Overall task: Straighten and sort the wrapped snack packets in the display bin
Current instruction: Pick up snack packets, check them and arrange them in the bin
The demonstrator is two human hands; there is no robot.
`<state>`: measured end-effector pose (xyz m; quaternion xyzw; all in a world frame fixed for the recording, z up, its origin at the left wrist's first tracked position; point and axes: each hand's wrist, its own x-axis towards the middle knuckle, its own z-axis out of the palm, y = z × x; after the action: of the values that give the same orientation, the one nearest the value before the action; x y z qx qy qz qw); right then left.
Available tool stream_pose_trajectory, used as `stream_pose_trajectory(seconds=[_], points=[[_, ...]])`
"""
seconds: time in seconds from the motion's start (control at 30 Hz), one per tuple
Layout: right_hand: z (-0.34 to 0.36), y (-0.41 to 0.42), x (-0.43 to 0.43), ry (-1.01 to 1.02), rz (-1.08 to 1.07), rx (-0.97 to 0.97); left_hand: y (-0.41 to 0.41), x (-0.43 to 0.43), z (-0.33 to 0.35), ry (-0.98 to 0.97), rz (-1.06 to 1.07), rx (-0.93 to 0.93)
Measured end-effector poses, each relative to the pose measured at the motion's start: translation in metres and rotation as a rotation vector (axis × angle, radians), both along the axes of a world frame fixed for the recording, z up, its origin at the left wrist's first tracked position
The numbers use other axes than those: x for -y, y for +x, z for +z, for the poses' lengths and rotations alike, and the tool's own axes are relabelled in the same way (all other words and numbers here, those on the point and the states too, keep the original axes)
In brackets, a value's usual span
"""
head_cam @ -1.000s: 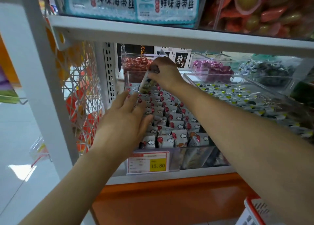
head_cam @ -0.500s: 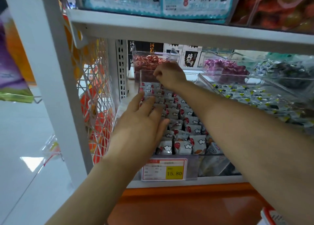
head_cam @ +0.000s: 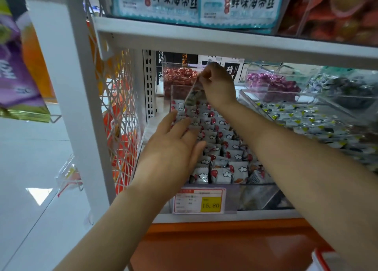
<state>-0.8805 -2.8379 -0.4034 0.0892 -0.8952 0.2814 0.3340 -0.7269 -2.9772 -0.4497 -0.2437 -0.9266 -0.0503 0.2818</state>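
**One packet lifted, L hand flat on the rows**

R hand [head_cam: 218,84] is reaching to the far end of the clear display bin [head_cam: 261,195]. Its grip is pinching one snack packet [head_cam: 191,97] by the top edge w/ thumb & fingertips. The packet is hanging tilted over the back rows; can't tell if its lower end is touching them.

L hand [head_cam: 173,148] is lying flat, grip open, fingers straight & resting on the left-side rows of wrapped packets [head_cam: 225,148]. These are white wrappers w/ red & cloud marks, standing in rows front to back inside the bin.

A price tag [head_cam: 199,201] reading 15.80 is sitting at the bin's front, under the white upper shelf [head_cam: 225,43]. The neighbour bin [head_cam: 306,123] on the right is holding blue/yellow packets. Red candies [head_cam: 180,76] & purple candies [head_cam: 272,82] are sitting in bins behind. A wire mesh panel [head_cam: 120,107] is standing at the left.
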Motion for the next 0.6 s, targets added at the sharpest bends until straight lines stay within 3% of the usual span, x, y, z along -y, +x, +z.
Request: stream_pose_trajectory(seconds=[0.13, 0.27, 0.37, 0.6], points=[[0.004, 0.052, -0.019, -0.27, 0.011, -0.091, 0.0, 0.001, 0.0, 0.186, -0.002, 0.161], [-0.001, 0.122, -0.042, -0.615, 0.099, -0.034, 0.013, -0.005, 0.006, 0.234, 0.044, 0.043], [-0.009, 0.17, -0.056, -0.756, 0.139, 0.031, 0.032, -0.017, 0.011, 0.361, 0.026, 0.036], [-0.016, 0.222, -0.071, -1.074, 0.298, 0.166, 0.058, -0.04, 0.012, 0.913, -0.184, 0.433]])
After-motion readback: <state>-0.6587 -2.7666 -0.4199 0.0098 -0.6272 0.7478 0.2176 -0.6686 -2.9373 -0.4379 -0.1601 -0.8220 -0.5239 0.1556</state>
